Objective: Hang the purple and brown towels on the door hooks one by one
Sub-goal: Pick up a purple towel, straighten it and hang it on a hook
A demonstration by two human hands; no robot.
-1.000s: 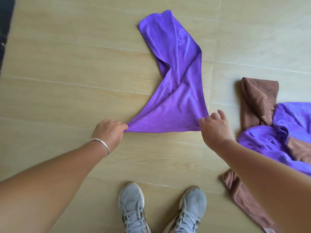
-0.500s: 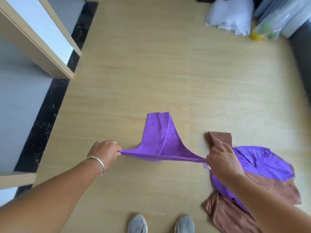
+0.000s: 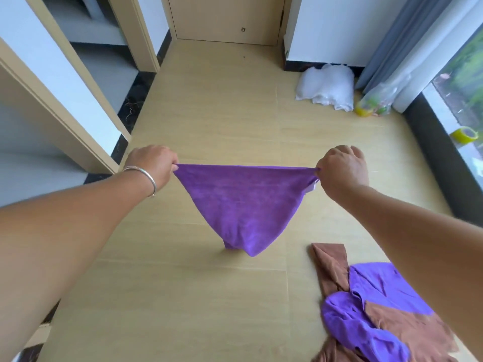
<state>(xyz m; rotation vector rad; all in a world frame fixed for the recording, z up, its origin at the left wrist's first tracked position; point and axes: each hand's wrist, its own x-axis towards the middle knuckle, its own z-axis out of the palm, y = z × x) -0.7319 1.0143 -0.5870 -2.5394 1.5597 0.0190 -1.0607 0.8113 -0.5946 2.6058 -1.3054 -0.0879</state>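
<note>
A white bag (image 3: 326, 87) slumps on the wood floor (image 3: 209, 121) beside grey curtains (image 3: 400, 40); a yellow tape roll (image 3: 466, 135) rests on the windowsill (far right).

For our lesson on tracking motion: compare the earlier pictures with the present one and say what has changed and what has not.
The purple towel has been lifted off the floor and now hangs stretched between the left hand and the right hand, which kept their corner grips. The heap of brown and purple towels stayed on the floor.
</note>
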